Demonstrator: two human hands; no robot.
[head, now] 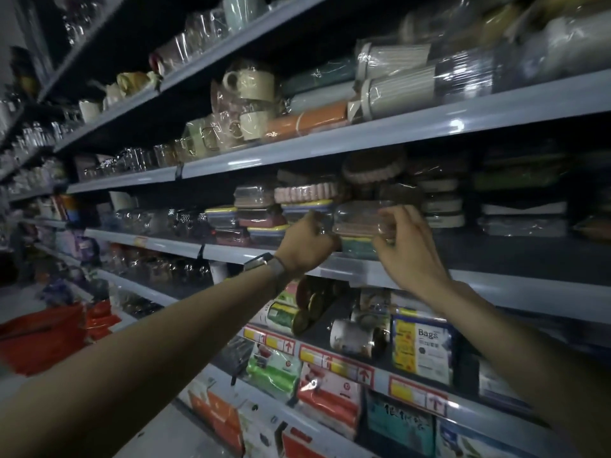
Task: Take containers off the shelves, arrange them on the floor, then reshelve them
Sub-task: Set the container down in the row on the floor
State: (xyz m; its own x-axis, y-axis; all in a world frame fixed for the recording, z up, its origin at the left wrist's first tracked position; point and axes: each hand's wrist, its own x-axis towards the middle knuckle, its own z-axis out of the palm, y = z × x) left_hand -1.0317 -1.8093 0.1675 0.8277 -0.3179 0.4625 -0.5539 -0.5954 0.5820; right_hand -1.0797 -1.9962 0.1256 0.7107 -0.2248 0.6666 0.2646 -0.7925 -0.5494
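Clear shrink-wrap covers the lidded container set [362,219] at the centre of the frame. It sits at the front of the middle shelf [496,289], on top of a teal and yellow container [358,251]. The left hand [307,239] has its fingers curled round the set's left end and the right hand [406,249] grips its right end, so both are clamped on it.

It looks light and fairly stiff. The film is glossy and probably slippery, though, and thin plastic may flex or crack if squeezed. Holding both short ends with some support under the base seems the safest grip. Whether the teal piece below belongs to the same wrapped set I cannot tell.

Close on the left stand stacks of lidded boxes [261,213] with a pink ribbed tub [305,193] on top, and just to the right is a pile of white containers [441,206]. These crowd the sides, so a straight pull toward the person looks clearest. Wrapped mugs [251,87] fill the shelf above, and a pack marked Bags [421,345] stands at lower right.
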